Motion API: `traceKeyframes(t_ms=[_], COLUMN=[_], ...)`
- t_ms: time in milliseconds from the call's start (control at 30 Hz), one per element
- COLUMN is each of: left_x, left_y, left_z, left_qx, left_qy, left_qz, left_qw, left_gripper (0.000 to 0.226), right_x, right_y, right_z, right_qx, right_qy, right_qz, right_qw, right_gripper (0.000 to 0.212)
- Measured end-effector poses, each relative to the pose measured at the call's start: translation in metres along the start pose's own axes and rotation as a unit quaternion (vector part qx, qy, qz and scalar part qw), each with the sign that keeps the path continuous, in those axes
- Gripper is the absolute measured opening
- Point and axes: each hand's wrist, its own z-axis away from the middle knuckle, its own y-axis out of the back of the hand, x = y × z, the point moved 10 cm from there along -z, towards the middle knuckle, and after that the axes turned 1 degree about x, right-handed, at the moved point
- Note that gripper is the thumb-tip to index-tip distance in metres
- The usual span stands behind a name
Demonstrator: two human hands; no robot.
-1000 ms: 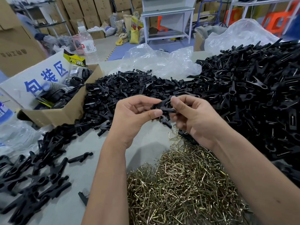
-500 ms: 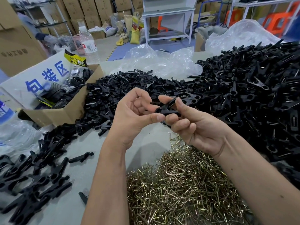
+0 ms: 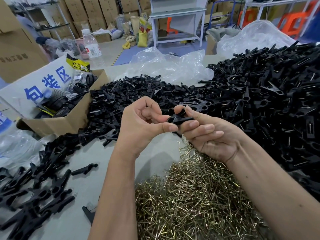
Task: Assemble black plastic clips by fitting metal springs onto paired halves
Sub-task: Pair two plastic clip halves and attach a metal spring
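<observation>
Holding a black clip [image 3: 180, 119] above the table [image 3: 83, 153], both hands work at its middle: the left hand [image 3: 143, 125] pinches one end between thumb and curled fingers, while the right hand [image 3: 206, 134] grips the other end, thumb on top and fingers beneath. Whether a spring already sits on it cannot be told. The step looks like mating or aligning the paired halves. Next, a spring from the brass-coloured spring pile [image 3: 195, 201] just below would need seating, with the halves kept squarely aligned.
</observation>
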Motion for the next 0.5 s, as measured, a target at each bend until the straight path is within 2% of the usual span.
traceKeyframes(t_ms=[300,500], left_x=[0.0004,0.0058], left_y=[0.0045,0.0064], left_z=[-0.0001,0.0001], left_qx=[0.006,0.025], left_qy=[0.001,-0.008], left_qz=[-0.042,-0.032], left_qw=[0.999,0.999], left_gripper=[0.049,0.047], right_x=[-0.0032,-0.0019], right_y=[-0.0012,-0.0058], right_z=[-0.0005,-0.0014], right_qx=[0.013,-0.019], right_qy=[0.025,0.019], right_qz=[0.043,0.034], right_qw=[0.999,0.999], right_gripper=[0.022,0.019])
